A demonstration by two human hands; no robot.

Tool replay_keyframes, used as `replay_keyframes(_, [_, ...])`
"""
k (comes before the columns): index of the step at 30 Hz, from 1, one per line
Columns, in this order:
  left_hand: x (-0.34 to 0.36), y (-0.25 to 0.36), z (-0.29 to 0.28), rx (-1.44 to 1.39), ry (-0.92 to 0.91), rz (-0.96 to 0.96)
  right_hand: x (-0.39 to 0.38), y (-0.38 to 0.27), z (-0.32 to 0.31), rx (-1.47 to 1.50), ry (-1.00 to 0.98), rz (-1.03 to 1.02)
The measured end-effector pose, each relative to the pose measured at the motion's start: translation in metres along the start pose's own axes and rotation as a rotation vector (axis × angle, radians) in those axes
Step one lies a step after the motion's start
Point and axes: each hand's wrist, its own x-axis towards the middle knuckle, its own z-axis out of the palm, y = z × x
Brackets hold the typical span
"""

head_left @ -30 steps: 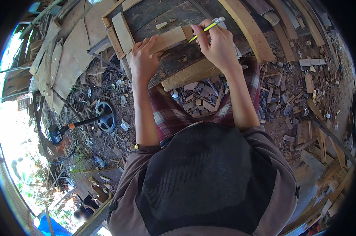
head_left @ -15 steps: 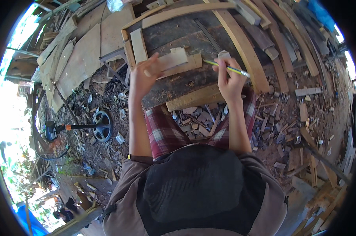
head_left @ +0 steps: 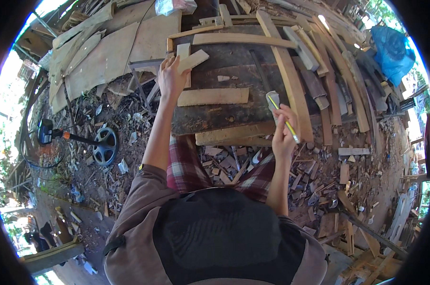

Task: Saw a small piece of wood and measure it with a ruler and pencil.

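A short pale wood block (head_left: 194, 61) juts out to the right of my left hand (head_left: 172, 80), whose thumb and fingers are closed on its near end. It lies at a slant over another pale wood strip (head_left: 183, 51) at the far left of the dark workbench (head_left: 234, 114). A yellow-green striped pencil (head_left: 288, 125) is gripped in my right hand (head_left: 285, 130), beside the bench's near right part. Just beyond that hand is a greyish, rounded piece (head_left: 272, 101) at the end of a dark flat bar (head_left: 258, 69). Between my hands a light brown board (head_left: 212, 97) lies flat on the bench.
Long curved boards (head_left: 291, 80) border the bench on the right, with stacked planks beyond. A wooden piece (head_left: 236, 133) runs along the near edge. Offcuts (head_left: 222, 164) litter the ground between my legs. A black wheel on a rod (head_left: 105, 146) lies at left.
My left hand has carried the pale block away from the light brown board to the far left strip. My right hand has drawn back nearer with the pencil. The view has shifted slightly.
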Motion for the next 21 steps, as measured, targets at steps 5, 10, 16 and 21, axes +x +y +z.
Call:
replay_keyframes(5, [-0.037, 0.045, -0.01, -0.257, -0.086, 0.066, -0.003, 0.008, -0.009, -0.146, -0.035, -0.007])
replay_keyframes(10, [-0.066, 0.077, -0.019, -0.417, -0.152, 0.238, 0.018, 0.018, -0.036, -0.28, 0.134, -0.063])
replay_keyframes(16, [-0.08, 0.079, -0.015, -0.421, -0.18, 0.257, 0.045, 0.059, -0.087, -0.181, 0.356, 0.091])
replay_keyframes(21, [-0.086, 0.085, -0.007, -0.417, -0.186, 0.201, 0.054, 0.089, -0.123, -0.403, 0.477, 0.094])
